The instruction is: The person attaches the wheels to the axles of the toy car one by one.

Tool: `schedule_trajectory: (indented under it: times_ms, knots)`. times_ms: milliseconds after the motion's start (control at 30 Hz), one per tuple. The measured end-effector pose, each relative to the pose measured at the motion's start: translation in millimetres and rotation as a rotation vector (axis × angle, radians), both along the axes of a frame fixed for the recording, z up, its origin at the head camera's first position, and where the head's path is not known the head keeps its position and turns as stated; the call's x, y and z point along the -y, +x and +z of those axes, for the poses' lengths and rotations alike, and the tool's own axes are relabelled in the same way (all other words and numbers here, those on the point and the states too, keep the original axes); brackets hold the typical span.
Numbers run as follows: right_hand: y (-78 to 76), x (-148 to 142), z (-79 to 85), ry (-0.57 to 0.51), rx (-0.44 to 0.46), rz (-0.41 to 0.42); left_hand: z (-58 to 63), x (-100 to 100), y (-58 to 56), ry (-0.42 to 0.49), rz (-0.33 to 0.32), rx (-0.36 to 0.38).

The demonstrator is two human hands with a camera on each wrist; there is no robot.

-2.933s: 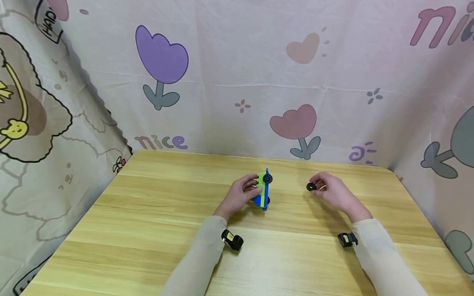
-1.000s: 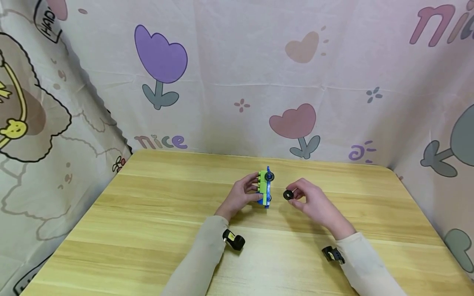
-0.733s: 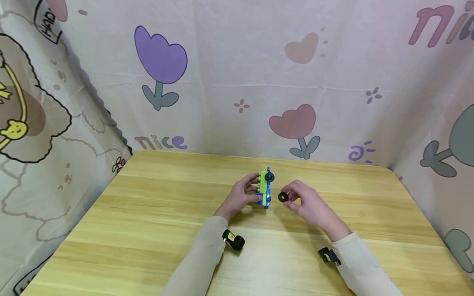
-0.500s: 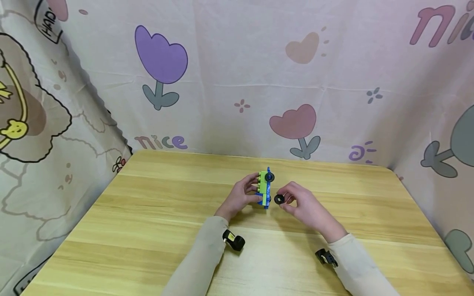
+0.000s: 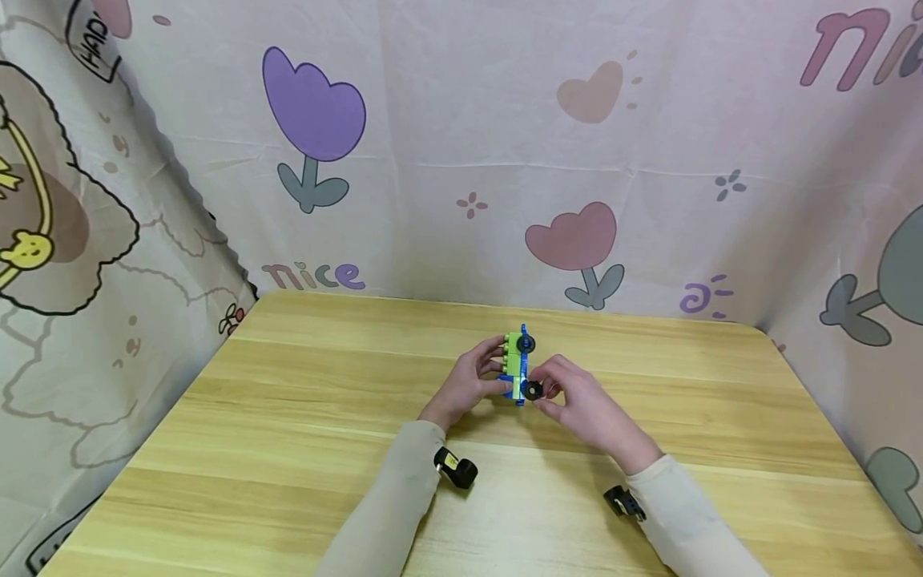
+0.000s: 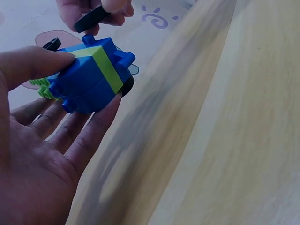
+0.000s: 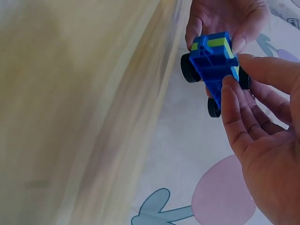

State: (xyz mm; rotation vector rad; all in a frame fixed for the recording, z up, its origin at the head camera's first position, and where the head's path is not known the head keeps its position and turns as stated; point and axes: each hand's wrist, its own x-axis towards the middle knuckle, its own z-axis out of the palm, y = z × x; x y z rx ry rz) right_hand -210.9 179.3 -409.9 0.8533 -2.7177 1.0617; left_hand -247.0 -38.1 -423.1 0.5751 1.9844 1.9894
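Observation:
My left hand [image 5: 465, 383] grips a toy car [image 5: 512, 361] of blue and lime-green building blocks above the table, thumb on one side and fingers on the other. The car is turned on its side, its studs toward the left palm. Between thumb and fingertips my right hand [image 5: 591, 409] pinches a black wheel [image 5: 533, 390] beside the car's nearer end. In the left wrist view that wheel [image 6: 91, 19] is right by a blue axle stub [image 6: 88, 40]; whether they touch I cannot tell. Other black wheels [image 7: 189, 69] sit on the car, one [image 5: 526, 344] at its far end.
Both hands work over a light wooden table [image 5: 288, 417]. A printed cloth [image 5: 447, 120] hangs behind it and at the sides. Black wrist cameras [image 5: 456, 470] are strapped to both sleeves.
My right hand has carried the black wheel leftward from well right of the car up to its near end. The left hand has stayed nearly still with the car.

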Motion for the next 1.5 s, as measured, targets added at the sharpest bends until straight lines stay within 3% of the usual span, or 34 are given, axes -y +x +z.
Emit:
schedule_trajectory:
  times_ms: [600, 867, 933, 1167, 1500]
  knots:
    - [-1.0, 8.0, -1.3, 0.013, -0.031, -0.044, 2.9, -2.4, 2.6, -0.019, 0.010, -0.048]
    - [-3.9, 9.1, -3.3, 0.036, 0.053, -0.036, 2.8, -0.6, 3.9, -0.034, 0.010, -0.043]
    - [-4.2, 9.0, -4.3, 0.040, 0.060, -0.033, -0.1, -0.4, 2.7, -0.030, 0.003, -0.042]
    - [-4.1, 8.8, -5.3, 0.036, 0.057, -0.040, -27.1, -3.7, -11.9, -0.013, 0.013, -0.051]
    - [-6.2, 6.2, -5.8, -0.020, 0.082, 0.000, -23.4, -5.3, -15.6, -0.045, 0.005, -0.064]
